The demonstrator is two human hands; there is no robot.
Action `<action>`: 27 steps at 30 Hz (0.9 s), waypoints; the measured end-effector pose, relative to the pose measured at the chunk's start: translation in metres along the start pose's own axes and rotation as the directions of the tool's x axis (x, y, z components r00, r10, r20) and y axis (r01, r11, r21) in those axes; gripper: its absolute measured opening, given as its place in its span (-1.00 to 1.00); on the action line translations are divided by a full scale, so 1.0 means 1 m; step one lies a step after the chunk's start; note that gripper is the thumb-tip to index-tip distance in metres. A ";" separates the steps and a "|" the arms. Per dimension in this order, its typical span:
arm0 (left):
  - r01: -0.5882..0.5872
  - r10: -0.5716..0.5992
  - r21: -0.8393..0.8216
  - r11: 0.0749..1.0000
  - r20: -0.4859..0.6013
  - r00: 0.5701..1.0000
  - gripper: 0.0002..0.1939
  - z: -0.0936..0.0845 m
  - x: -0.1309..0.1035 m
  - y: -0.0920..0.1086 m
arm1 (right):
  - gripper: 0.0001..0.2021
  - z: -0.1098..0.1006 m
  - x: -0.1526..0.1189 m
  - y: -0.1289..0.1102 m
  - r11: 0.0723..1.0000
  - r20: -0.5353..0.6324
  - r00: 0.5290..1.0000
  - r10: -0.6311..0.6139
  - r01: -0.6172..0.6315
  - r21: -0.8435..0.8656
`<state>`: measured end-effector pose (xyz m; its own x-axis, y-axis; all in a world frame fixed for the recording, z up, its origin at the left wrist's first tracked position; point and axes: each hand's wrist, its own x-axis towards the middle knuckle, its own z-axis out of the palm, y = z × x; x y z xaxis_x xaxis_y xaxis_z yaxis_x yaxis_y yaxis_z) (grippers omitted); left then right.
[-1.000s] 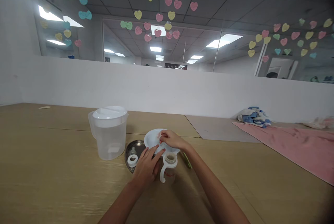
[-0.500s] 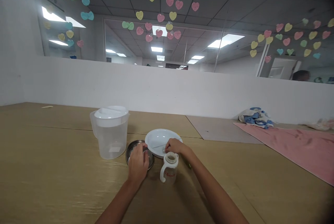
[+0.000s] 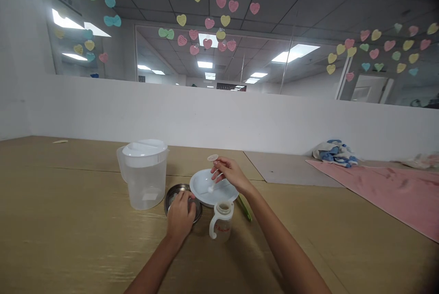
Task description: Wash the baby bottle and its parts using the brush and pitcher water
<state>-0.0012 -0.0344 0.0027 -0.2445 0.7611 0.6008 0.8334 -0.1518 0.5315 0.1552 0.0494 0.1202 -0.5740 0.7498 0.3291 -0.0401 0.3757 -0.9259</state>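
Straw piece (image 3: 212,157), topped by a clear disc, is held upright above a white bowl (image 3: 228,189), where we see the right hand (image 3: 232,175) pinching it just below the disc. The grip, high on the piece, likely keeps its lower end free over the bowl. The left hand (image 3: 180,214) curves palm down over a round steel tray (image 3: 180,188); its fingers hide what lies beneath, so we cannot tell whether it grasps anything. A handled bottle (image 3: 222,229), uncapped and upright, stands just in front of the bowl, perhaps for easy reach. Beside the bowl lies a slim green item (image 3: 244,208); a lidded pitcher (image 3: 145,179) stands left of the tray, probably out of the hands' way. We note a tan-covered table (image 3: 85,221), a grey mat (image 3: 284,170), a pink cloth (image 3: 384,189) and a crumpled blue-and-white cloth (image 3: 334,153) against a white wall (image 3: 219,120). Heart-shaped notes (image 3: 233,6) dot the glass above, beyond which we see ceiling lights (image 3: 297,53).
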 end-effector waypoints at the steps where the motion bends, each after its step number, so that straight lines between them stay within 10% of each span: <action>1: -0.005 0.006 0.008 1.000 -0.010 1.000 -0.83 0.000 0.000 0.000 | -0.66 -0.001 -0.003 -0.007 1.000 0.034 0.999 0.008 -0.008 0.006; 8: 0.084 -0.060 0.076 0.994 -0.271 0.961 -0.74 -0.002 0.005 -0.010 | -0.66 -0.008 -0.017 -0.024 0.972 0.338 0.929 0.149 -0.076 -0.222; 16: 0.285 -0.293 -0.081 0.955 -0.110 0.950 -0.60 0.001 0.008 -0.025 | -0.69 -0.021 -0.023 -0.025 0.871 0.383 0.884 0.267 -0.052 -0.489; 27: 0.294 -0.296 -0.035 0.955 -0.099 0.950 -0.51 -0.003 0.010 -0.030 | -0.60 -0.024 -0.024 -0.026 0.815 0.465 0.812 0.352 -0.022 -0.579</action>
<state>-0.0301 -0.0240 -0.0055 -0.5282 0.7055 0.4725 0.7067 0.0568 0.7052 0.1898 0.0349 0.1414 -0.8609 0.4876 -0.1452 0.4533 0.6054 -0.6543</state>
